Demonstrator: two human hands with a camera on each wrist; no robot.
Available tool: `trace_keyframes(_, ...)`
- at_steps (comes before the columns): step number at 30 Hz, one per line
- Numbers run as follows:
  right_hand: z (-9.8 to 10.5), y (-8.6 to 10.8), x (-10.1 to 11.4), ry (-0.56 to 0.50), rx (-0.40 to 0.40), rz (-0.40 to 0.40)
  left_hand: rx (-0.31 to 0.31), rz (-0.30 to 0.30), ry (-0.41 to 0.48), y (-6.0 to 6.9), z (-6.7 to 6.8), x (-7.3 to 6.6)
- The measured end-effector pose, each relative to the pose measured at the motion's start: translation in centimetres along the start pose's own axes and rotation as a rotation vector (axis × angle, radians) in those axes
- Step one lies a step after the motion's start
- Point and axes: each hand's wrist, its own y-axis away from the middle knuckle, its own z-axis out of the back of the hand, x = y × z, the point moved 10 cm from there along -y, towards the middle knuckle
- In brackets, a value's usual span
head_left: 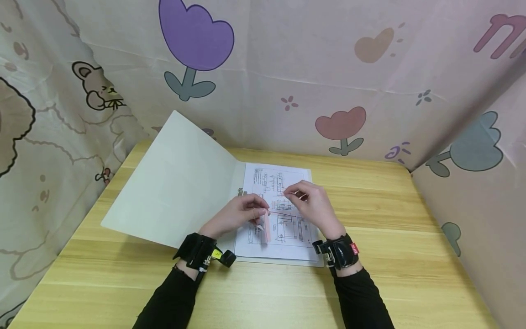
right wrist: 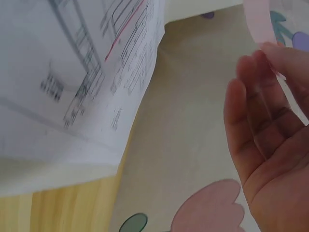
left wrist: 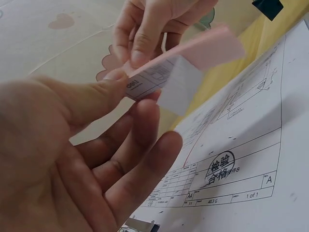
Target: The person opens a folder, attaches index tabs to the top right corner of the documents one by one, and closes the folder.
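Note:
Between thumb and fingers, my left hand [head_left: 236,214] pinches a thin pack of pink sticky notes [left wrist: 212,48] with a printed label and a white flap hanging from it. My right hand [head_left: 314,205] is a little further right, above the page. Its thumb and fingertips pinch a pink sticky strip [right wrist: 259,21], seen at the top of the right wrist view. Beneath both hands lies a printed technical drawing [head_left: 283,249] with a red line across it and a round black stamp. It sits in an open folder [head_left: 176,183].
The folder's pale cover stands raised and tilted to the left, beside a metal clip [head_left: 241,192] at its spine. A wooden table [head_left: 271,292] lies below. Patterned cloth [head_left: 267,55] hangs behind and at both sides.

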Motion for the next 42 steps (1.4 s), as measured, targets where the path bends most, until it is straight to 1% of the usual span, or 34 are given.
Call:
trace_keyframes(4,0.7,0.3,-1.9,0.037,-0.008,-0.130,-0.036,-0.010,-0.072,0.1,0.4,0.0)
trace_keyframes(6,1.2,0.5,-2.9,0.020,-0.022,-0.190,-0.056,-0.008,-0.131,0.1,0.5,0.0)
trace_keyframes(9,2.3,0.7,-4.2,-0.021,-0.068,-0.243,-0.082,0.017,-0.238,0.2,0.6,0.0)
trace_keyframes(12,3.3,0.9,-5.4,-0.066,-0.111,-0.269,-0.077,0.044,-0.340,0.3,0.4,0.0)
trace_keyframes(14,3.8,1.0,-6.1,-0.092,-0.123,-0.278,-0.057,0.055,-0.405,0.4,0.2,-0.1)
trace_keyframes(16,4.0,1.2,-6.7,-0.124,-0.117,-0.285,-0.040,0.059,-0.472,0.5,-0.1,-0.2)
trace_keyframes(19,4.0,1.3,-7.3,-0.158,-0.087,-0.300,-0.027,0.069,-0.569,0.7,-0.3,-0.4)
trace_keyframes(22,3.8,1.4,-7.6,-0.156,-0.050,-0.310,-0.027,0.079,-0.635,1.0,-0.5,-0.6)
trace_keyframes(24,3.8,1.5,-7.7,-0.139,-0.038,-0.313,-0.023,0.085,-0.671,1.1,-0.6,-0.7)
trace_keyframes(26,3.8,1.5,-7.7,-0.122,-0.037,-0.313,-0.016,0.087,-0.688,1.2,-0.8,-0.8)
trace_keyframes(30,3.9,1.4,-7.8,-0.119,-0.055,-0.314,-0.001,0.081,-0.725,1.3,-1.2,-0.8)
trace_keyframes(33,4.1,1.3,-8.1,-0.097,-0.067,-0.307,-0.004,0.076,-0.767,1.1,-1.5,-0.9)
trace_keyframes(35,4.2,1.0,-8.4,-0.063,-0.068,-0.286,-0.005,0.075,-0.801,0.9,-1.7,-1.2)
trace_keyframes(38,4.3,0.2,-8.8,-0.001,-0.048,-0.239,-0.010,0.097,-0.843,0.2,-1.7,-1.7)
trace_keyframes(40,4.2,-0.5,-9.2,0.050,-0.023,-0.207,-0.008,0.107,-0.876,-0.6,-1.7,-2.3)
trace_keyframes(42,3.9,-1.2,-9.7,0.102,0.012,-0.199,-0.011,0.119,-0.914,-1.8,-1.7,-2.8)
